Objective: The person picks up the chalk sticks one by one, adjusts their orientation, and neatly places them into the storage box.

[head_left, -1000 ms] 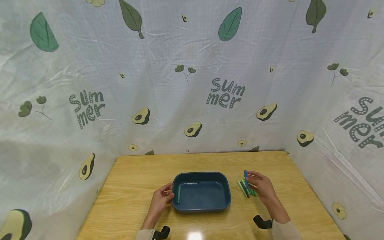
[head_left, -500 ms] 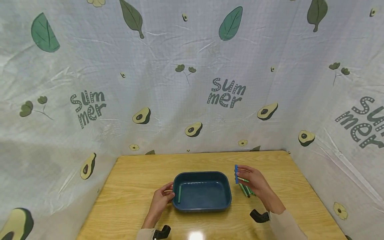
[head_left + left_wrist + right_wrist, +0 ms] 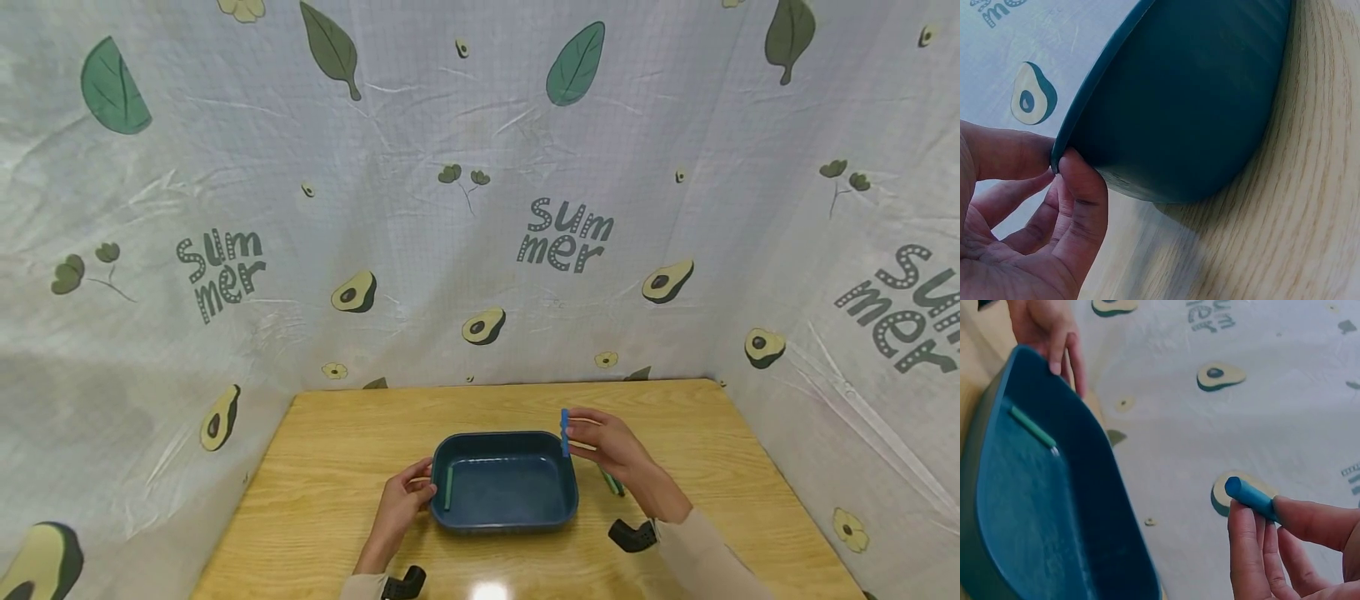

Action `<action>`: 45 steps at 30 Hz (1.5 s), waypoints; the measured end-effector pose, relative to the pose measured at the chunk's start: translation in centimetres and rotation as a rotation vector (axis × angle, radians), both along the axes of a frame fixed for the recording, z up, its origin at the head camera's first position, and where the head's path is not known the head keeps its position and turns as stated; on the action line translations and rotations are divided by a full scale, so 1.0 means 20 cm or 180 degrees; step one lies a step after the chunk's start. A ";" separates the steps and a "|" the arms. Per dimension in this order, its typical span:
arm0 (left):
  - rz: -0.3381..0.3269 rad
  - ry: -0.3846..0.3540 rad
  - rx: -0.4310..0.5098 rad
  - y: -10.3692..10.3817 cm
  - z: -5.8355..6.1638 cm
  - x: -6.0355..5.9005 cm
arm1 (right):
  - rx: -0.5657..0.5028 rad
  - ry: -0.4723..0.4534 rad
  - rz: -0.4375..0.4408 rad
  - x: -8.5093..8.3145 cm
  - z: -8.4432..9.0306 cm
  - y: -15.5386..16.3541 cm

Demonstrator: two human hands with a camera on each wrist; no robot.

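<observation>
A deep blue rectangular plastic tray (image 3: 502, 525) with rounded corners stands on the table. My left hand (image 3: 397, 504) pinches its left rim between thumb and finger, seen close in the left wrist view (image 3: 1035, 219). Inside, along the left wall, lies one green stick (image 3: 448, 487). My right hand (image 3: 618, 450) holds a slim, round, bright blue stick (image 3: 1250, 498) between thumb and fingertips. In the head view this blue stick is nearly upright and overlaps the tray's back right corner.
Several green and dark sticks (image 3: 612, 482) lie on the wooden table (image 3: 337, 467) right of the tray, mostly hidden behind my right hand. A white sheet (image 3: 420, 250) printed with avocados and leaves hangs around the back and sides.
My right hand has carried the blue stick leftward from above the pile of sticks to the tray's right edge. The left hand and the tray stay in place.
</observation>
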State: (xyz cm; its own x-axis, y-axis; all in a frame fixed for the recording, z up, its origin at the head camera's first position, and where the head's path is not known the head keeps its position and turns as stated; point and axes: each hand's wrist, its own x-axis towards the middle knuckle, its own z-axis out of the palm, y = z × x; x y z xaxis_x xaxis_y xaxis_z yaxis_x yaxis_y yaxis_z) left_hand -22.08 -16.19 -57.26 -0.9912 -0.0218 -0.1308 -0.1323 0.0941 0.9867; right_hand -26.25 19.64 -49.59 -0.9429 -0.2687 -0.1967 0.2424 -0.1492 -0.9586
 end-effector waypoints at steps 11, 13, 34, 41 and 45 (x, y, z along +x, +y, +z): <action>0.0001 -0.0019 -0.0027 0.01 -0.01 -0.01 | -0.0156 -0.0202 0.0125 -0.03 0.00 -0.14; 0.0002 -0.0020 -0.0028 0.01 -0.01 -0.01 | -0.0190 -0.0240 0.0112 -0.05 0.00 -0.18; 0.0138 0.0008 -0.0094 0.03 0.00 0.00 | -0.0035 -0.0266 0.0084 -0.03 -0.11 -0.53; 0.0130 -0.0015 -0.0022 0.03 0.00 0.01 | 0.0032 -0.0345 0.0108 -0.02 -0.19 -0.61; 0.0145 -0.0026 -0.0045 0.03 0.00 0.01 | 0.0050 -0.0423 0.0064 -0.03 -0.24 -0.66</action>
